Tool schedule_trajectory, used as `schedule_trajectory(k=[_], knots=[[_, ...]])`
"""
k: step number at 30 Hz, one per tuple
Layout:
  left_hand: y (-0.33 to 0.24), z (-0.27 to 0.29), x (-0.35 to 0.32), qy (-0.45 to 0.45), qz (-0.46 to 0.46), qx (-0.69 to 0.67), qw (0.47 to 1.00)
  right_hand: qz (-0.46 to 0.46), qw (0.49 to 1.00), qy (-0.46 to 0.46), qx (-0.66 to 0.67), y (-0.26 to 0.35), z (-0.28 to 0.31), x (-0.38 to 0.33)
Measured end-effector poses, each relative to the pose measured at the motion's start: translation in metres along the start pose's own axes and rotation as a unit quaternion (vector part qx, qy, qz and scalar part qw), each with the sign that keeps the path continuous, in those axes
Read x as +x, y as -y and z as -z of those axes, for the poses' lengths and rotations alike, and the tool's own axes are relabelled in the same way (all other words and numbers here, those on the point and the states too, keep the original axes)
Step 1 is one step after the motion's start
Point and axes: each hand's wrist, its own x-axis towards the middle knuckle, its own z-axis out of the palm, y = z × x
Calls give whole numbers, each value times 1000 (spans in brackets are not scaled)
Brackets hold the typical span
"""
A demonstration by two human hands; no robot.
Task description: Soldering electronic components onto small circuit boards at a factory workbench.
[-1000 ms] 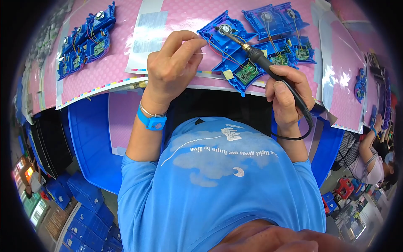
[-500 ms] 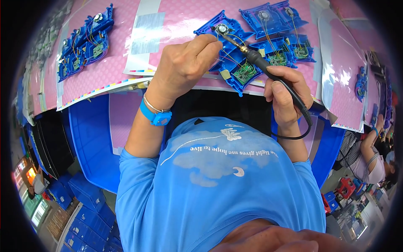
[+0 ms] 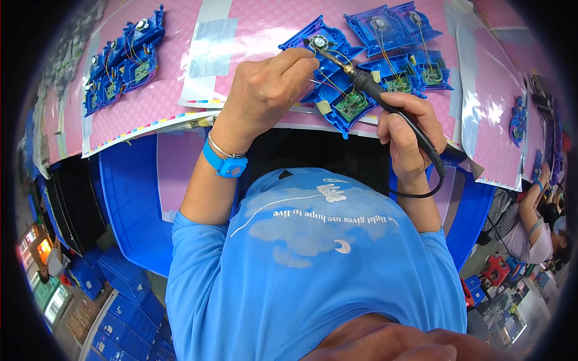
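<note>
My right hand [image 3: 412,129] grips a black soldering iron [image 3: 385,96] like a pen. Its metal tip meets the edge of a round speaker [image 3: 319,43] inside an open blue plastic housing [image 3: 301,40]. My left hand [image 3: 271,90] is closed in a pinch beside that speaker, on what looks like a thin wire; the fingers hide most of it. Thin coloured wires run from near this hand to a green circuit board [image 3: 351,106] in the lower blue shell [image 3: 344,126]. A blue wrist strap [image 3: 231,166] circles my left wrist.
More blue housings with speakers and boards lie at right [image 3: 391,37] and far left [image 3: 138,45] on the pink sheeted table [image 3: 253,24]. Below the table edge are blue bins [image 3: 129,204]. Another person's arm [image 3: 528,207] shows at far right.
Almost nothing differs. My right hand and the soldering iron's handle have shifted very slightly left, while the tip stays at the speaker.
</note>
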Motion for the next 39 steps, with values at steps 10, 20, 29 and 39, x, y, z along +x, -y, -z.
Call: schedule_trajectory(k=[10,20,29,39], knots=[[0,1,-2,9,15,-11,1000,7,1000,-28,10,7,0,-3],[0,3,0,18,21,-25,999,8,999,-35,17,6,2,-4],[-9,9,-1,6,37,-52,998,23,998,-43,26,5,6,-4],[-18,21,-14,54,84,-159,982,69,994,-81,39,4,23,1]])
